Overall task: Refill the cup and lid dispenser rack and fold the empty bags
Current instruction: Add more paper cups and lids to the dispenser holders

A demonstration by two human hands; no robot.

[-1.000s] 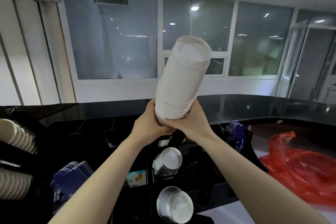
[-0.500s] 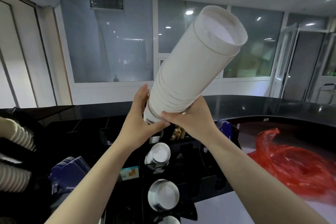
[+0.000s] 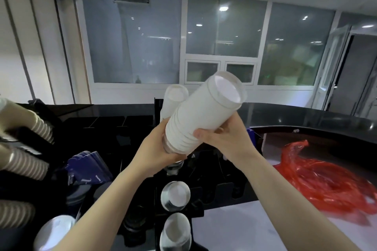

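Both hands, the left hand (image 3: 161,149) and right hand (image 3: 222,140), grip the tilted stack of cups (image 3: 202,116) above the rack (image 3: 204,193); it looks light and wobbly, so holding low seems best

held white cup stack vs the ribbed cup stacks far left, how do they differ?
The white cup stack is smooth-walled; the ribbed cup stacks show ridged beige sides. The white stack is gripped by the left hand and right hand, tilted up to the right; the ribbed stacks lie in the black rack. Both are nested disposable cups.
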